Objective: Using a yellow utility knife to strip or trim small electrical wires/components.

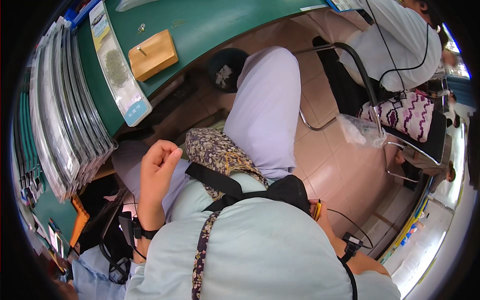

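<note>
My left hand [159, 162] is raised over my lap near the table edge, its fingers curled in and the thumb against the index finger; nothing shows in it. Low at my right side, my right hand [322, 214] grips a small yellow and black object [317, 210], partly hidden by the fingers, beside a black pouch-like cloth [292, 192] at my waist. A dark floral cloth [220, 150] lies on my lap, with a black strap [214, 181] across it.
On the green table [210, 30] are a wooden block [154, 54] with a metal pin, small metal pieces [141, 29] and a long clear package [116, 67]. Stacked plastic packages [65, 110] stand left. A waste bin [225, 62] is below; a seated person [395, 45] and chair [370, 82] are right.
</note>
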A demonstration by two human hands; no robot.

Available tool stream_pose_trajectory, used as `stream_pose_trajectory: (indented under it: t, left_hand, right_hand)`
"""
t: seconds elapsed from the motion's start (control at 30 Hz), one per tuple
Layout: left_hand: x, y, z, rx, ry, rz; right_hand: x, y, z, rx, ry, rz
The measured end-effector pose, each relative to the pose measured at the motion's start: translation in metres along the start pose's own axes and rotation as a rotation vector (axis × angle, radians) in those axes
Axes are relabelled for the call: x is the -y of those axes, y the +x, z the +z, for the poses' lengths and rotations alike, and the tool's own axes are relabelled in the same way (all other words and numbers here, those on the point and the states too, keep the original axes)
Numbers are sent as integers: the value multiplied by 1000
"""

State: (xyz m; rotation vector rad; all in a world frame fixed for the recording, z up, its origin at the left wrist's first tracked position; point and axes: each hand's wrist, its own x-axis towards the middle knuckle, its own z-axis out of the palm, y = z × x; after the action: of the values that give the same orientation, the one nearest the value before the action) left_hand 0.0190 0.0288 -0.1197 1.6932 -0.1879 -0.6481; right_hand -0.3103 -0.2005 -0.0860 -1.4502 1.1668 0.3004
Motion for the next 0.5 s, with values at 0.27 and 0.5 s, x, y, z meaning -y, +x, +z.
stream_pose_trajectory:
  t: [0.27,0.5]
  left_hand:
    - [-1,4,8,12,64,17]
    - [2,6,11,2,37,25]
  right_hand:
    - [6,6,14,-124,132,229]
    - [1,14,17,-201,78,279]
